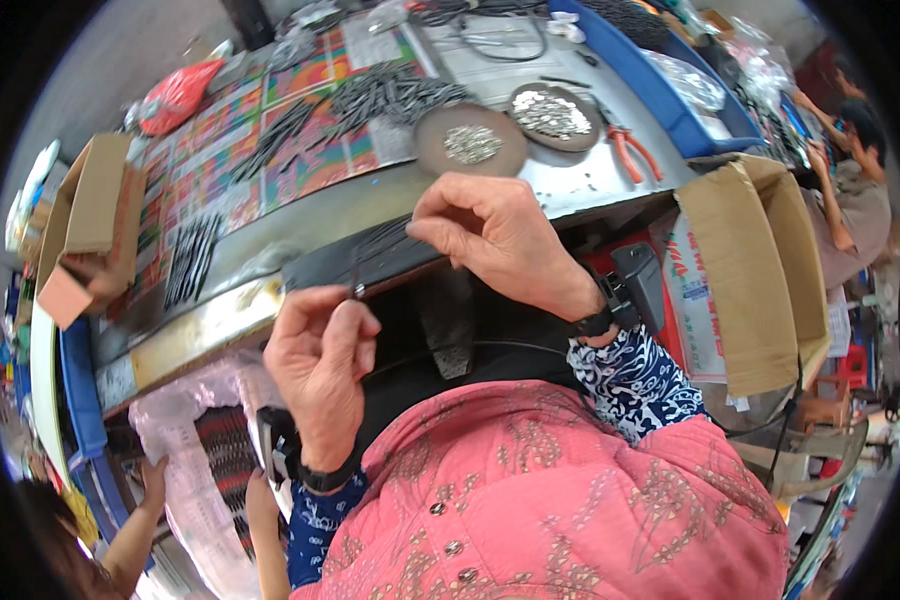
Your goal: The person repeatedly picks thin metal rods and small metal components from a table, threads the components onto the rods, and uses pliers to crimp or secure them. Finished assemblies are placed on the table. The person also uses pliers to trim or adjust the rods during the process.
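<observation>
Thin dark strand [358, 281] juts above the left fingers [342, 322] pinching it; right fingers [448, 238] sit together.

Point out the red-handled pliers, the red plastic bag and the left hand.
Red-handled pliers [625, 157]: head view, on a handle.
Red plastic bag [177, 98]: head view, its middle.
Left hand [320, 372]: head view, its middle.

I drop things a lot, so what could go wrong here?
The right hand looks close to the brown dish, so it might spill its metal bits. The tiny piece in the left hand could slip. The red-handled pliers near the edge of the table might get knocked off.
</observation>
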{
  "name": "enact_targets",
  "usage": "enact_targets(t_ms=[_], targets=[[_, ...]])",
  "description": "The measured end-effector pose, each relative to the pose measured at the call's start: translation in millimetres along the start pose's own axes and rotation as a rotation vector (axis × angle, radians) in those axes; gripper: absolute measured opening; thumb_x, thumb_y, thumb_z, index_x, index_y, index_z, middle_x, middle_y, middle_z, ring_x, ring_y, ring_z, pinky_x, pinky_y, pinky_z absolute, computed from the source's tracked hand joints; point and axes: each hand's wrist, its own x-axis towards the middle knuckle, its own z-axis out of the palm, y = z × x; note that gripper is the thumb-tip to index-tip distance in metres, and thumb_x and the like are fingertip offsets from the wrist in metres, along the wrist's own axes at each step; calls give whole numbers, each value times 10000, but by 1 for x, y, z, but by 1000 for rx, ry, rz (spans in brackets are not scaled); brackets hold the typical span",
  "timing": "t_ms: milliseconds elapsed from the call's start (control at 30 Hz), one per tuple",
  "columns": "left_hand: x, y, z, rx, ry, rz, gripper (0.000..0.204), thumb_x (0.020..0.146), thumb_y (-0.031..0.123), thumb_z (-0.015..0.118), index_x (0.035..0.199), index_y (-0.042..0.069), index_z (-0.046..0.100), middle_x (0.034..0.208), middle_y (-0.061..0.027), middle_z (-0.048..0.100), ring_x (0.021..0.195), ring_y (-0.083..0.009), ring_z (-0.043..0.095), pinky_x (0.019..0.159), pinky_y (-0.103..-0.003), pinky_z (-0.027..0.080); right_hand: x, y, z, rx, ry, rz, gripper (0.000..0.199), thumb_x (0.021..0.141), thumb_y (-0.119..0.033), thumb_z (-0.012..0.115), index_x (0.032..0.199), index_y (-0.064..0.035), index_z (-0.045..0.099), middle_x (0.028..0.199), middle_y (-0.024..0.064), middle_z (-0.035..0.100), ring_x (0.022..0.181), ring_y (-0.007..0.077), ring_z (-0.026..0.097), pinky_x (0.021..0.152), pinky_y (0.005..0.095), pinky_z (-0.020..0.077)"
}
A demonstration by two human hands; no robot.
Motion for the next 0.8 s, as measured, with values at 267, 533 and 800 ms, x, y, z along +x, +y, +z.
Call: enact_targets(t_ms=[267, 533, 800], targets=[[5, -3, -4, -49, -20, 39, 102, 902, 6, 601, 993, 5, 555, 801, -91, 638, 506, -56, 490, 441, -161, 357, -1, 54, -133, -1305, 262, 247, 282, 841, -290, 658, 941, -27, 630, 921, 142, 636, 896, 321, 614, 767, 414, 499], [18, -1, 4, 112, -7, 200, 109, 924, 41, 581, 1014, -18, 563, 847, -101, 654, 675, -117, 600, 632, -223, 474, -36, 108, -155, -1302, 177, 429, 395, 832, -298, 655, 1090, -22, 539, 978, 191, 619, 934, 379, 599, 759, 518, 479], [46, -9, 10, 34, -68, 368, 113, 928, -9, 549, 1041, -15, 545, 936, -123, 660, 815, -169, 644, 782, -283, 517, -29, 103, -149, -1439, 504, 299, 276, 850, -231, 616, 1030, -33, 547, 871, 185, 626, 824, 345, 616, 717, 446, 510]])
